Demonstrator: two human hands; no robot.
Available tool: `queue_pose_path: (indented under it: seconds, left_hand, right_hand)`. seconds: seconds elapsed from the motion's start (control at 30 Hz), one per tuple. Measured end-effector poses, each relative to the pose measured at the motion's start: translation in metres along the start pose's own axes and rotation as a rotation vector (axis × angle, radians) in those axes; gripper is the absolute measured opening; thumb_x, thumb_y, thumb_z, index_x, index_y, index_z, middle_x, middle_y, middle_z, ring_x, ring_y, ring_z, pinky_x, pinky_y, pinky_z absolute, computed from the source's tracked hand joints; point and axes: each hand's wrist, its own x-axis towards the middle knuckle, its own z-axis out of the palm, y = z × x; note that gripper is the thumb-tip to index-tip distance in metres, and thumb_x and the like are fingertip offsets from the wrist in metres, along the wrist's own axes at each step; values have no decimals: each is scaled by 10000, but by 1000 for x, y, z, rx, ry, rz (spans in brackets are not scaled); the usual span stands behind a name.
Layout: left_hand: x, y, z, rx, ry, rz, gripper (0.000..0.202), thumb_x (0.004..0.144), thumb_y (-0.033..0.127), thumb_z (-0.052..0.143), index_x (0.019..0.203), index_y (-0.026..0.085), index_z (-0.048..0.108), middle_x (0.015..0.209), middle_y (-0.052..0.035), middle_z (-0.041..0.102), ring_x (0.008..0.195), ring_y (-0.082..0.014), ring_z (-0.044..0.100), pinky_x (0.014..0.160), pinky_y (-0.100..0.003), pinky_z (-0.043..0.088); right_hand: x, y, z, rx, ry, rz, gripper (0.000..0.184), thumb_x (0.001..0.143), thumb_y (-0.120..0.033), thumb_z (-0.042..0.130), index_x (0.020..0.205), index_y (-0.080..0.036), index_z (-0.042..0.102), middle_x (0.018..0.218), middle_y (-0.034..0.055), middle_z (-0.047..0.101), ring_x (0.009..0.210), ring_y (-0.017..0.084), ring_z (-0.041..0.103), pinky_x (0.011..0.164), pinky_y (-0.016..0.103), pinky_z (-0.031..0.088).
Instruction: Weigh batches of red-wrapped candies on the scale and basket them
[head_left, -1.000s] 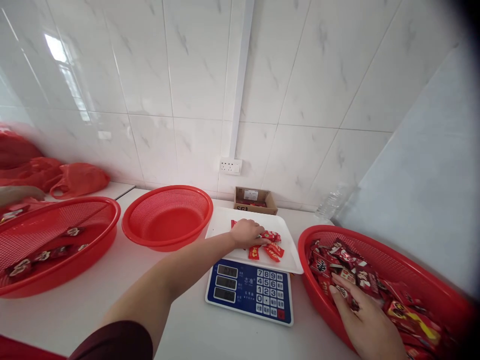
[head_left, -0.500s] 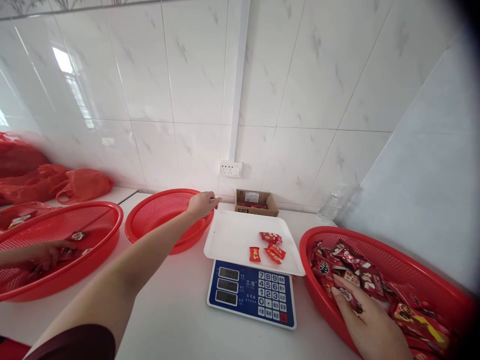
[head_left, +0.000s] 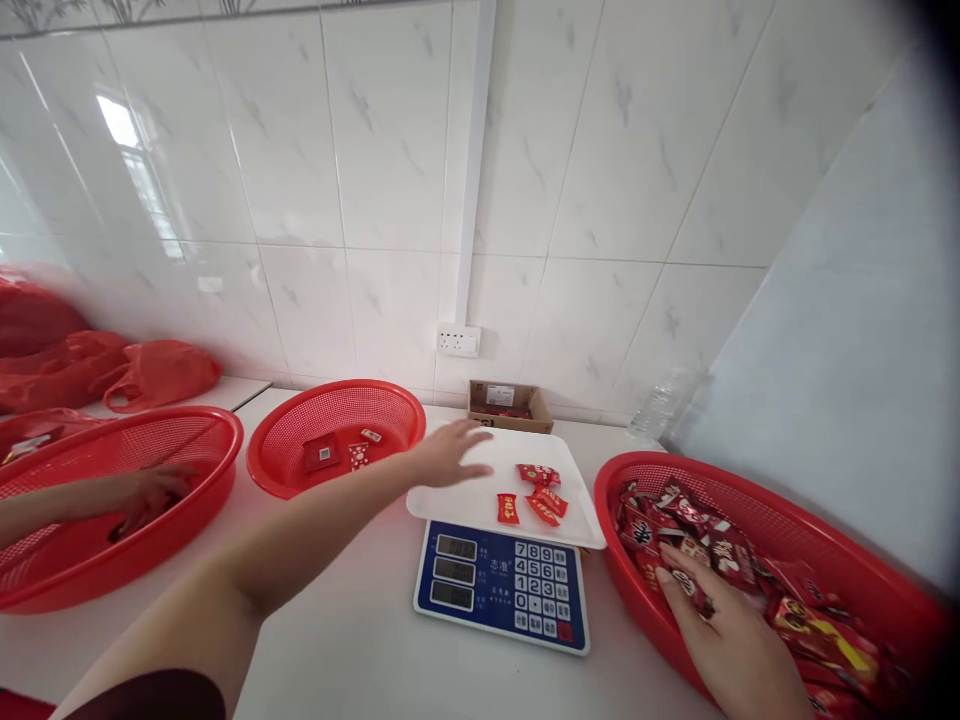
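Observation:
My left hand point(head_left: 450, 455) is over the left part of the white scale tray point(head_left: 457, 500), fingers spread and holding nothing. Several red wrapped candies point(head_left: 546, 503) lie to its right on the tray. The blue digital scale point(head_left: 502, 590) carries this tray and has lit number displays. Over the near rim of the right-hand red basket point(head_left: 645, 460), my right hand point(head_left: 731, 635) pinches a small dark-red snack packet point(head_left: 690, 590) between thumb and fingers. Many red and brown packets point(head_left: 739, 560) fill the basket around it.
A middle red basket point(head_left: 274, 450) holds a few packets. Another person's hand point(head_left: 146, 495) reaches into the left basket point(head_left: 217, 420). Against the tiled wall are a small cardboard box point(head_left: 544, 412), a clear plastic container point(head_left: 656, 410) and red plastic bags point(head_left: 169, 370).
My left hand has moved right and nearer from the tray's far left corner, its fingers now spread. The other person's hand has shifted right in its basket. My right hand stays almost in place.

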Motion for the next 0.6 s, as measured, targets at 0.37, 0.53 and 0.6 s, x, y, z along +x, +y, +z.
queue_pose_path:
  seconds: [0.37,0.53,0.6]
  left_hand:
    - [53,80,66,122,-173,440,599,810,673,361,1226,277,531,1395,-108,406,1250,-319,395,963,-488,357]
    - [57,78,68,178,-107,362,560,829,640,365,1049,188,610,1101,-155,585,1009,-313,557,733,-415,481]
    - [57,75,69,173,-86,317,496,843,596,391,1026,190,609,1052,-139,603,950,-292,588,686,-380,487]
  right_hand:
    - [2,5,2,4,25,-56,467,761,-556,427,970,-227,684,989,83,701,880,262,651,688,352,538]
    - [2,9,4,8,1,-30,489,755,-574,430,985,-225,685,1010,82,696,908,265,649,710,352,544]
    - [2,9,4,5,-1,-24,491,764,-571,419,992,-227,686,1025,80,693,928,265,645,716,350,545]
